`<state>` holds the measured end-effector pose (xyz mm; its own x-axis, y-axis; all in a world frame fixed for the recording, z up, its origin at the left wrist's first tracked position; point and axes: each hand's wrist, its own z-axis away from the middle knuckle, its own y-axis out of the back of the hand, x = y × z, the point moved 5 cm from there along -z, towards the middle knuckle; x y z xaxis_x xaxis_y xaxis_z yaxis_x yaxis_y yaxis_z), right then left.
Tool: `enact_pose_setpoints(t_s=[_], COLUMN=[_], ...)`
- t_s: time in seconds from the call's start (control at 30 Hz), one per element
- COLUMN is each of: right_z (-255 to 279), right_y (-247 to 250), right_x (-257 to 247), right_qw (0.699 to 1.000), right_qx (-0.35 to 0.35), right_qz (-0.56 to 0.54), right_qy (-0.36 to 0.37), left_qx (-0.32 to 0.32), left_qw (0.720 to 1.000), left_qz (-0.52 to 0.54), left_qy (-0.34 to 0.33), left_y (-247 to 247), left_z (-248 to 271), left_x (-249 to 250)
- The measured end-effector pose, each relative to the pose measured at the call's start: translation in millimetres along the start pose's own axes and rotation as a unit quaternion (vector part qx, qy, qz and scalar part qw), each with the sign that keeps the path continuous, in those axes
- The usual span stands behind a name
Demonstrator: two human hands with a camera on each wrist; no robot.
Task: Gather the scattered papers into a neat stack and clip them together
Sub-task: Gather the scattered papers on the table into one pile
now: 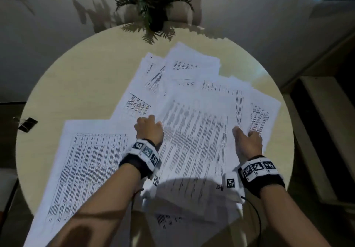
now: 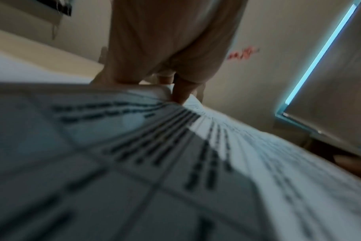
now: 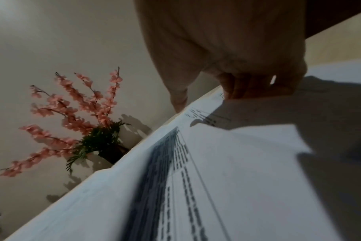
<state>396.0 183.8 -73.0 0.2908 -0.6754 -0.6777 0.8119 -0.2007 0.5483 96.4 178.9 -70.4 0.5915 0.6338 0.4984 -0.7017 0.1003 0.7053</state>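
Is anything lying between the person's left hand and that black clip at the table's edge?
Nothing solid: between the left hand and the binder clip lie only a loose printed sheet and bare table.

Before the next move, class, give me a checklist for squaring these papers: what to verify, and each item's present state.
1. Left hand has a grip on the top sheet: ok, fingers curl over its edge.
2. Right hand on the same sheet: ok, at its right edge; grip itself cannot tell.
3. Papers aligned into one stack: not ok, still fanned across the round table.
4. Large sheet at near left gathered in: not ok, it lies apart and overhangs the table's edge.
5. Binder clip within reach: ok, at the table's left edge, untouched.
6. Flower pot clear of the papers: ok.
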Motion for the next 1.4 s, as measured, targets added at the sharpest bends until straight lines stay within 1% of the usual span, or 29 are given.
enact_pose_setpoints(t_s=[0.03,0.07,0.1,0.13,0.17,0.2,0.23,0.27,0.3,0.37,0.4,0.43,0.47,0.53,0.57,0.6,0.63,0.73,0.83,0.9,1.0,1.07,1.17,1.2,1.23,1.27,1.33,1.37,1.4], right_z=[2.8,-0.3,0.6,-4.2,1.6,7.4,14.3,11.6,13.7,9.0,4.6,5.8,4.5,9.9,14.4,22.2,29.3,58.5,79.0,82.6,82.7,75.2,52.9,47.5,41.1,37.4,36.3,39.1,39.5], right_y=[-9.4,-17.8,-27.3,-35.2,-42.5,-46.5,-47.5,-47.1,-42.8,-35.8,-30.2,-23.7,-18.4,-11.0,-10.7,-11.6,-14.7,-31.5,-50.9,-57.9,-56.7,-46.3,-16.5,-6.5,-0.9,3.4,2.2,-0.5,-3.4], right_x=[-0.2,0.8,4.1,9.4,5.8,0.7,-3.8,-4.4,-6.5,-5.7,-3.6,-3.5,-2.6,-3.4,-4.0,-5.4,-4.8,-3.1,4.1,6.5,4.0,0.8,-3.6,-4.7,-3.1,-2.3,2.0,4.4,8.3], right_qw=[1.0,0.999,0.997,0.995,0.993,0.99,0.986,0.984,0.982,0.984,0.985,0.986,0.985,0.98,0.977,0.974,0.971,0.958,0.944,0.939,0.932,0.942,0.971,0.977,0.98,0.98,0.978,0.974,0.972], right_qx=[-0.023,-0.047,-0.077,-0.098,-0.118,-0.138,-0.146,-0.133,-0.121,-0.106,-0.097,-0.098,-0.096,-0.104,-0.121,-0.136,-0.157,-0.222,-0.296,-0.312,-0.303,-0.272,-0.211,-0.199,-0.192,-0.189,-0.202,-0.218,-0.227], right_qz=[0.006,0.02,0.011,0.002,0.0,0.029,0.075,0.118,0.136,0.133,0.13,0.129,0.133,0.158,0.165,0.17,0.165,0.159,0.119,0.122,0.185,0.181,0.082,0.038,-0.003,-0.034,-0.027,-0.012,-0.005], right_qy=[-0.014,-0.01,-0.019,-0.035,-0.029,-0.012,0.004,0.032,0.043,0.053,0.05,0.042,0.044,0.056,0.062,0.069,0.074,0.082,0.088,0.082,0.079,0.083,0.076,0.065,0.053,0.049,0.048,0.052,0.059], left_qx=[-0.012,-0.024,-0.029,-0.029,-0.029,-0.032,-0.04,-0.053,-0.069,-0.088,-0.089,-0.083,-0.063,-0.002,0.016,0.018,0.013,0.011,0.023,0.02,0.014,0.023,0.073,0.077,0.058,0.02,-0.091,-0.125,-0.127], left_qw=[1.0,1.0,1.0,0.999,0.997,0.991,0.985,0.981,0.976,0.962,0.958,0.959,0.968,0.992,0.998,0.999,0.999,0.996,0.986,0.982,0.975,0.974,0.977,0.974,0.966,0.953,0.925,0.92,0.927], left_qz=[-0.019,-0.018,-0.006,0.023,0.066,0.109,0.134,0.132,0.111,0.078,0.089,0.106,0.108,0.055,0.028,0.024,0.034,0.088,0.164,0.188,0.223,0.225,0.196,0.21,0.248,0.299,0.368,0.372,0.351], left_qy=[0.0,-0.001,-0.008,-0.019,-0.039,-0.068,-0.099,-0.13,-0.172,-0.247,-0.259,-0.25,-0.217,-0.111,-0.062,-0.029,-0.012,-0.008,0.007,0.005,-0.006,-0.008,0.031,0.042,0.044,0.035,0.01,-0.008,-0.026], left_y=[-10.4,-20.1,-29.2,-38.0,-45.1,-49.6,-53.1,-56.9,-61.3,-66.7,-66.3,-63.2,-58.2,-45.7,-40.6,-37.5,-35.6,-37.3,-36.9,-36.8,-37.0,-33.1,-18.8,-15.1,-13.8,-16.2,-26.3,-30.5,-31.8], left_z=[2.8,5.8,10.5,14.9,19.7,26.0,33.3,41.4,51.2,69.1,72.9,72.6,67.9,56.6,53.0,51.4,51.2,49.1,46.4,47.4,50.7,53.2,54.8,55.8,57.1,57.8,63.2,63.8,61.2], left_x=[-4.8,-5.6,-2.8,1.2,7.0,13.8,20.2,25.2,29.8,35.5,34.0,30.1,21.6,-2.3,-14.0,-23.3,-29.3,-37.7,-41.9,-42.7,-43.0,-43.4,-50.3,-51.8,-50.7,-47.3,-34.4,-29.9,-27.4])
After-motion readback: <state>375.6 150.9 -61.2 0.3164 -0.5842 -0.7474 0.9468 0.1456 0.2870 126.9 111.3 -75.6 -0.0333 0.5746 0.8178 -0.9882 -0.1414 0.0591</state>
